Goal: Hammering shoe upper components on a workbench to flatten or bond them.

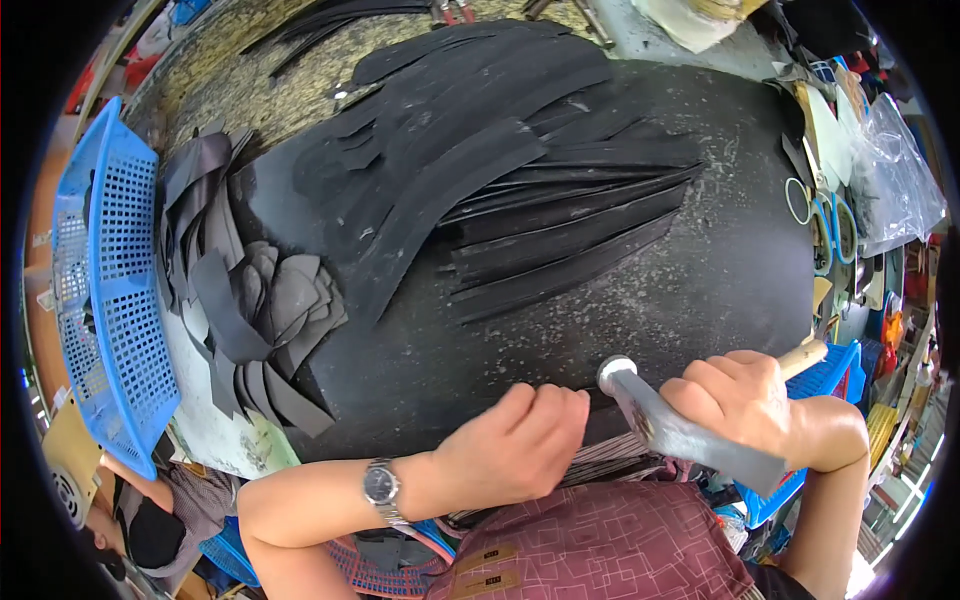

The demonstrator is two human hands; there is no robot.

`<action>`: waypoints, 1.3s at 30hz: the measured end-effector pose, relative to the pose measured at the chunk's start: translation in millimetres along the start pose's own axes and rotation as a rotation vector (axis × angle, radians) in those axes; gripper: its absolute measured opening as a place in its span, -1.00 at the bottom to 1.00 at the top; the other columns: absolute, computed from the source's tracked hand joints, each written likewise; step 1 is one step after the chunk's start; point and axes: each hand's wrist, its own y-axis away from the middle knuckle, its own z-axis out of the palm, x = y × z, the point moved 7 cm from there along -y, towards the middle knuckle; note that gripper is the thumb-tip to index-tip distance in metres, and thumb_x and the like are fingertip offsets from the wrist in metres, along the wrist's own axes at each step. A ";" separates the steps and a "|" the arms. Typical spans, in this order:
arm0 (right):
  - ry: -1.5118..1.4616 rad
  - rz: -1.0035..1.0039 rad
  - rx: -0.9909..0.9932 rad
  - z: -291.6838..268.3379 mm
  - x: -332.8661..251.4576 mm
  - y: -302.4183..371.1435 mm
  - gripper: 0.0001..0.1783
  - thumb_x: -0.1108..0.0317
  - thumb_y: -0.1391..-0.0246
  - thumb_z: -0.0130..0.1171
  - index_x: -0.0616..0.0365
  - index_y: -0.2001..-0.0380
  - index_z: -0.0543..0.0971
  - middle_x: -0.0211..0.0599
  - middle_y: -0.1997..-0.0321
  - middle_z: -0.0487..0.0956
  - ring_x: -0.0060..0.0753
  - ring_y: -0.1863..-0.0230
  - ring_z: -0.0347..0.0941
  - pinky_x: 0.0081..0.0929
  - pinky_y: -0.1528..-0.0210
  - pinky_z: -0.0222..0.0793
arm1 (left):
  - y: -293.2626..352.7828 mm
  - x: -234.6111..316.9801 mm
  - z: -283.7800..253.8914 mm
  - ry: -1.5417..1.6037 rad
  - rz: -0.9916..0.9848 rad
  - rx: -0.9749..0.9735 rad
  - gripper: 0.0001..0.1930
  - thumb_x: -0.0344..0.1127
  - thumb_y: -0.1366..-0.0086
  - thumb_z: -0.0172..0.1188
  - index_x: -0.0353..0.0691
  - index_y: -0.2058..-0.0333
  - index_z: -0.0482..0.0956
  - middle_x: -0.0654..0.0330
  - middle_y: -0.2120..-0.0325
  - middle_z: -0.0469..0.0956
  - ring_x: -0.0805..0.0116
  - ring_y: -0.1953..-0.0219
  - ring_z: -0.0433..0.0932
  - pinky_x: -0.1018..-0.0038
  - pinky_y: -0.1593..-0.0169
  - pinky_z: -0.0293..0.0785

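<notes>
My right hand (738, 402) is wrapped round the handle of a hammer (690, 438), whose grey metal head has a round face on the left and a flat wedge end. The pale wooden handle sticks out beyond my fist. Just left of the hammer face, my left hand (520, 440) is closed at the near edge of the black work surface (745, 260); what its fingers hold, if anything, is hidden. Farther in lie overlapping long black leather-like strips (590, 240) and wider black pieces (470, 90).
At the left, dark cut pieces (290, 300) are heaped beside a blue plastic basket (135, 290). Blue-handled scissors (832, 225) and a clear plastic bag (890, 190) lie at the right. Another person (180, 515) is at the lower left. A blue crate (825, 372) is behind my right hand.
</notes>
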 end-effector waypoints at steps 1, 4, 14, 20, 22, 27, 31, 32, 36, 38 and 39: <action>0.004 -0.013 0.019 -1.2 -1.6 -2.6 -0.75 0.30 0.35 0.14 0.14 0.51 0.40 -0.46 0.69 0.21 -0.52 0.75 0.28 -0.51 0.75 0.20 | 1.6 5.4 1.2 -0.134 0.058 -0.012 -0.68 -0.35 0.08 0.10 -0.36 0.31 0.58 0.17 0.38 0.45 0.32 0.33 0.40 0.50 0.31 0.36; 0.018 -0.010 -0.032 5.1 -4.5 -8.4 -0.73 0.27 0.35 0.15 0.14 0.49 0.41 -0.47 0.69 0.22 -0.52 0.77 0.26 -0.54 0.75 0.18 | 13.0 -5.6 -5.6 -0.004 -0.001 -0.002 -0.67 -0.35 0.09 0.10 -0.36 0.30 0.57 0.17 0.36 0.47 0.32 0.34 0.41 0.49 0.31 0.35; 0.006 -0.128 -0.066 2.6 -26.8 -35.8 -0.70 0.30 0.36 0.11 0.19 0.44 0.43 -0.46 0.65 0.25 -0.52 0.70 0.30 -0.55 0.71 0.19 | 39.8 -2.4 -15.5 -0.166 0.048 -0.033 -0.66 -0.33 0.07 0.11 -0.33 0.28 0.58 0.19 0.32 0.48 0.34 0.30 0.41 0.46 0.27 0.34; -0.021 -0.161 -0.147 7.5 -37.3 -55.4 -0.70 0.30 0.35 0.11 0.18 0.44 0.41 -0.46 0.65 0.25 -0.52 0.70 0.31 -0.54 0.70 0.21 | 56.0 -13.7 -23.8 -0.064 -0.055 0.002 -0.69 -0.32 0.09 0.10 -0.35 0.33 0.55 0.17 0.34 0.47 0.30 0.27 0.40 0.44 0.22 0.33; 0.050 -0.178 -0.164 15.2 -44.5 -56.5 -0.69 0.31 0.34 0.12 0.18 0.42 0.41 -0.45 0.65 0.26 -0.51 0.69 0.33 -0.55 0.70 0.24 | 62.0 -11.8 -25.2 -0.152 -0.029 0.007 -0.70 -0.32 0.11 0.09 -0.38 0.37 0.53 0.15 0.35 0.46 0.26 0.23 0.39 0.42 0.18 0.32; -0.074 -0.176 -0.145 15.1 -47.1 -71.0 -0.72 0.29 0.33 0.12 0.15 0.46 0.40 -0.46 0.66 0.24 -0.53 0.69 0.32 -0.56 0.71 0.22 | 78.3 -8.8 -29.9 -0.235 -0.003 0.021 -0.70 -0.28 0.04 0.07 -0.38 0.36 0.55 0.15 0.32 0.47 0.27 0.23 0.38 0.41 0.16 0.32; 0.039 -0.225 -0.245 20.5 -58.1 -77.6 -0.70 0.29 0.33 0.13 0.15 0.44 0.41 -0.45 0.65 0.26 -0.50 0.68 0.37 -0.52 0.69 0.29 | 91.7 -23.5 -39.2 0.021 -0.134 0.059 -0.70 -0.27 0.02 0.07 -0.38 0.35 0.56 0.15 0.32 0.47 0.27 0.22 0.39 0.39 0.14 0.32; 0.021 -0.229 -0.205 20.2 -57.5 -80.0 -0.72 0.30 0.34 0.12 0.15 0.46 0.40 -0.46 0.65 0.26 -0.51 0.68 0.36 -0.53 0.69 0.27 | 93.5 -18.9 -39.9 -0.084 -0.091 0.032 -0.71 -0.30 0.03 0.09 -0.33 0.33 0.57 0.19 0.34 0.47 0.31 0.24 0.40 0.41 0.16 0.34; -0.016 -0.265 -0.203 22.0 -67.9 -91.5 -0.74 0.31 0.34 0.12 0.14 0.47 0.38 -0.45 0.63 0.26 -0.52 0.68 0.35 -0.54 0.70 0.26 | 104.2 -19.5 -43.3 -0.124 -0.136 0.070 -0.74 -0.32 0.01 0.12 -0.28 0.32 0.59 0.25 0.37 0.48 0.34 0.28 0.42 0.43 0.18 0.36; -0.059 -0.267 -0.255 27.1 -63.2 -94.5 -0.73 0.31 0.34 0.11 0.15 0.47 0.38 -0.45 0.63 0.26 -0.52 0.69 0.34 -0.54 0.70 0.26 | 108.9 -24.3 -46.8 -0.011 -0.218 0.109 -0.75 -0.32 0.00 0.13 -0.28 0.33 0.59 0.25 0.37 0.48 0.34 0.28 0.42 0.44 0.18 0.36; -0.058 -0.270 -0.258 28.2 -65.0 -96.4 -0.73 0.31 0.34 0.11 0.15 0.47 0.38 -0.45 0.63 0.26 -0.52 0.69 0.34 -0.54 0.70 0.26 | 109.4 -18.1 -45.5 -0.114 -0.163 0.078 -0.76 -0.33 0.00 0.14 -0.29 0.33 0.59 0.23 0.37 0.49 0.34 0.29 0.43 0.44 0.19 0.37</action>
